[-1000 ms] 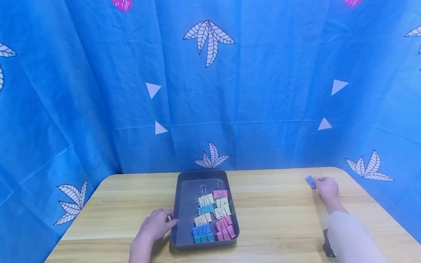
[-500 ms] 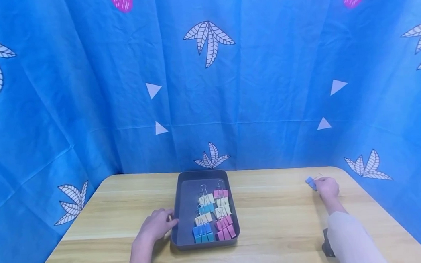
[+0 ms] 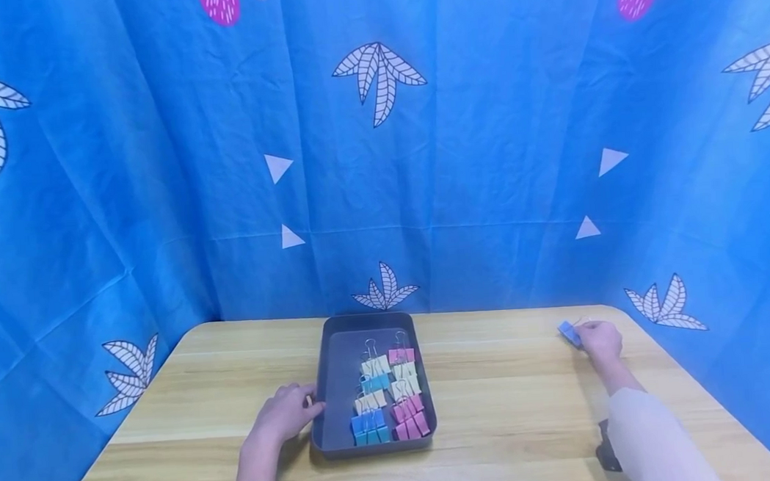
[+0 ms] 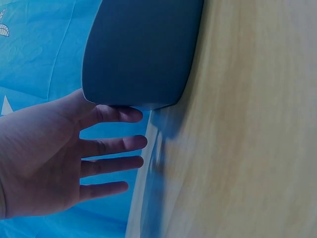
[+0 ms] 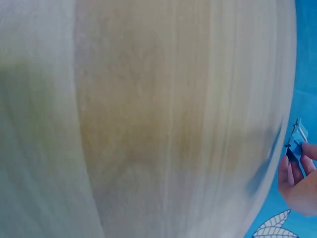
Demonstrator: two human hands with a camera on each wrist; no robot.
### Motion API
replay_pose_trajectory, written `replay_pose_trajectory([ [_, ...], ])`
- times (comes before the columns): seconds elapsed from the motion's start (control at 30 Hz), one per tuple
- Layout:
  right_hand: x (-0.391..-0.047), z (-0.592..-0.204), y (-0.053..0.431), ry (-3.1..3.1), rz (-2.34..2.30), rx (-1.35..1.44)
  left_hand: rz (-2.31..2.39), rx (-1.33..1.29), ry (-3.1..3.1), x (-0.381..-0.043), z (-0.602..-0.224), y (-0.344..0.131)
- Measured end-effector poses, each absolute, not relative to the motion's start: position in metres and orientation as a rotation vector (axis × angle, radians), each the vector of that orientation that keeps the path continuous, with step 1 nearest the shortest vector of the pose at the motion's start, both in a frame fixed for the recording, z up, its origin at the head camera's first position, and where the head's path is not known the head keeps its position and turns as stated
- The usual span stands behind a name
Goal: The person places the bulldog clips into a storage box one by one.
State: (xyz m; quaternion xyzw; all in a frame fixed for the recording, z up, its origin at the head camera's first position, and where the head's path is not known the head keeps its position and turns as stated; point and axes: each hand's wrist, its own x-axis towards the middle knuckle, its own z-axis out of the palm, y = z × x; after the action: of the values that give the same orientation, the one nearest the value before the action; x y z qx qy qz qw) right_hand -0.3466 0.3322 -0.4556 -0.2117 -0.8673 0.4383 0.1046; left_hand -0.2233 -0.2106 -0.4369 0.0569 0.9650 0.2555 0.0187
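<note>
My right hand [image 3: 601, 343] is at the far right of the table, pinching a blue binder clip [image 3: 569, 334] between thumb and fingers. A pale bit shows behind the fingertips; what it is I cannot tell. In the right wrist view the same clip [image 5: 295, 147] appears at the right edge, in the fingers. My left hand [image 3: 286, 414] touches the left wall of a dark grey tray [image 3: 336, 420]. Its fingers [image 4: 114, 145] look straight in the left wrist view, the index finger against the tray; the thumb is mostly hidden there.
Inside the tray lie two columns of binder clips: pink [image 3: 411, 426], cream [image 3: 376, 365], blue [image 3: 368, 420] and teal [image 3: 375, 383]. A dark object [image 3: 607, 447] is partly hidden by my right sleeve [image 3: 658, 437]. Blue patterned curtain [image 3: 488, 190] surrounds the wooden table [image 3: 501, 402].
The blue clip has tilted slightly in my right hand, and the pale bit behind it shows less. My right forearm has shifted a little to the right. The left hand stays against the tray.
</note>
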Motion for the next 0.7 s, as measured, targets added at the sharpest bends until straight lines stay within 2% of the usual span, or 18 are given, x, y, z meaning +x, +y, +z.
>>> replay_pose_trajectory([
  [0.37,-0.343,-0.443,0.331,-2.595,1.380,-0.516,0.800,0.183,2.995,-0.223,-0.438,-0.211],
  [0.7,-0.334,-0.427,0.325,-2.704,1.185,-0.300,0.827,0.169,2.990,-0.224,-0.439,-0.211],
])
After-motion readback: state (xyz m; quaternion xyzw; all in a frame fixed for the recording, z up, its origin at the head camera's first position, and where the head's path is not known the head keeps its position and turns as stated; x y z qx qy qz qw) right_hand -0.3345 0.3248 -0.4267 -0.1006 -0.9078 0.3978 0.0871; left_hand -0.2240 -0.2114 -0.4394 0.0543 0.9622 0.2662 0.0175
